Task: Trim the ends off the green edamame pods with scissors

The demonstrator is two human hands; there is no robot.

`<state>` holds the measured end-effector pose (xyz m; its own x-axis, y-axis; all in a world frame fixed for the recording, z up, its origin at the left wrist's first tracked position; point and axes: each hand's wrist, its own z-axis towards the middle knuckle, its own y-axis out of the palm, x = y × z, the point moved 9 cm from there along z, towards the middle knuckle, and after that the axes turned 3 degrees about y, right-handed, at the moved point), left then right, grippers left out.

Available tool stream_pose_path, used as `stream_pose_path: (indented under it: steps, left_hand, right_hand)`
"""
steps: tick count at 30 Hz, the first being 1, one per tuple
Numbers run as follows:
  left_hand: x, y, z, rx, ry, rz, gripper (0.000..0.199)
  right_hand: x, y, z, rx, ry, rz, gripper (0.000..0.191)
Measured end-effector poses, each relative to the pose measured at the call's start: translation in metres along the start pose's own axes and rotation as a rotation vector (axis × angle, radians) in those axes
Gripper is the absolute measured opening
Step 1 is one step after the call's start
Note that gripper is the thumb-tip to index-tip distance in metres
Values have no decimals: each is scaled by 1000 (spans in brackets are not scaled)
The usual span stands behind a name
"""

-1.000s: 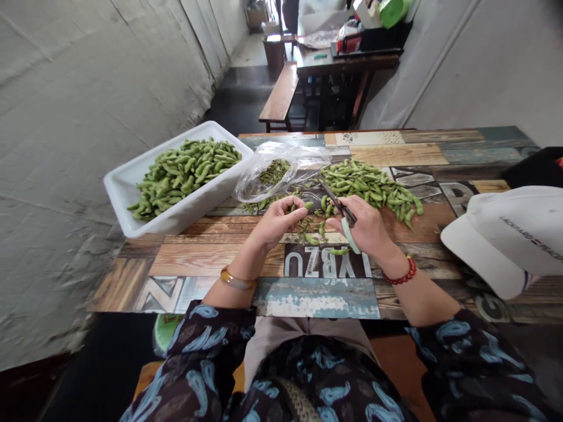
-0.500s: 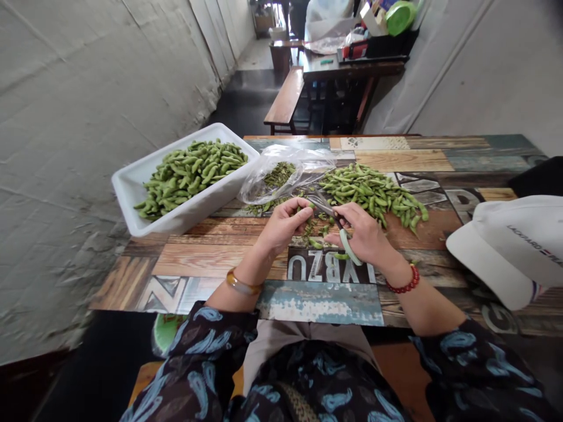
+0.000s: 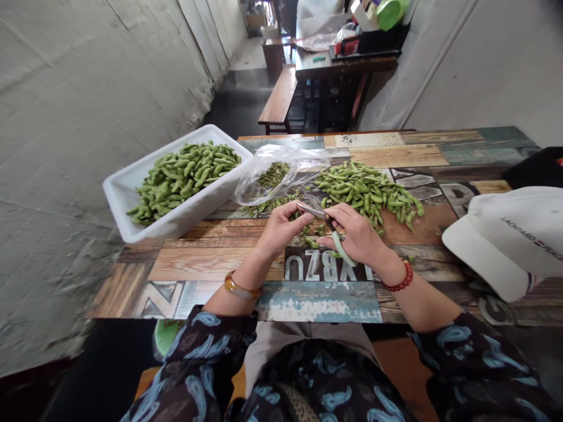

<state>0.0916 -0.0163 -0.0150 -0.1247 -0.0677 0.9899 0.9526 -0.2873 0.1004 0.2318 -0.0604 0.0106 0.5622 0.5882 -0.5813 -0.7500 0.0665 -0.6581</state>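
My right hand [image 3: 355,234] is wrapped round scissors [image 3: 340,245] with pale green handles, their blades pointing left to my other fingertips. At those blade tips, the thumb and fingers of my left hand [image 3: 284,225] are pinched together; what they hold is too small to make out. Beyond my hands lies a pile of green bean pods [image 3: 367,190]. A clear plastic bag [image 3: 246,186] with green trimmings sits left of the pile. More pods [image 3: 187,176] fill a white tub [image 3: 176,225] at the left. Loose bits lie under my hands.
A white cap [image 3: 514,234] rests on the right of the patterned table [image 3: 321,302], with a dark item [image 3: 534,168] behind it. Past the table stand a wooden bench [image 3: 280,97] and another table holding boxes and plastic. Walls rise on both sides.
The scissors' blades have swung to my left fingertips, where a green tip showed before. The whole view has shifted slightly.
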Motion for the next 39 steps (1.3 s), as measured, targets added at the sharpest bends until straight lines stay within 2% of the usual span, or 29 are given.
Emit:
stream_pose_path:
  steps: [8, 18, 22, 27, 33, 39]
  left_hand:
    - [10, 0, 1, -23, 64, 100, 21]
    - [16, -12, 5, 13, 90, 179, 18]
    - [3, -22, 6, 112, -44, -85, 25]
    - [-10, -14, 4, 86, -180, -411, 37]
    - [-14, -10, 2, 122, -214, -506, 42]
    - [-16, -3, 0, 105, -229, -505, 42]
  right_hand:
    - [1, 1, 0, -23, -4, -6, 41]
    - [7, 1, -1, -20, -19, -18, 37]
    - [17, -5, -1, 51, 34, 2, 41]
    - [21, -9, -2, 111, 45, -37, 48]
    - [13, -5, -2, 86, 38, -40, 49]
    - [8, 2, -1, 55, 17, -18, 49]
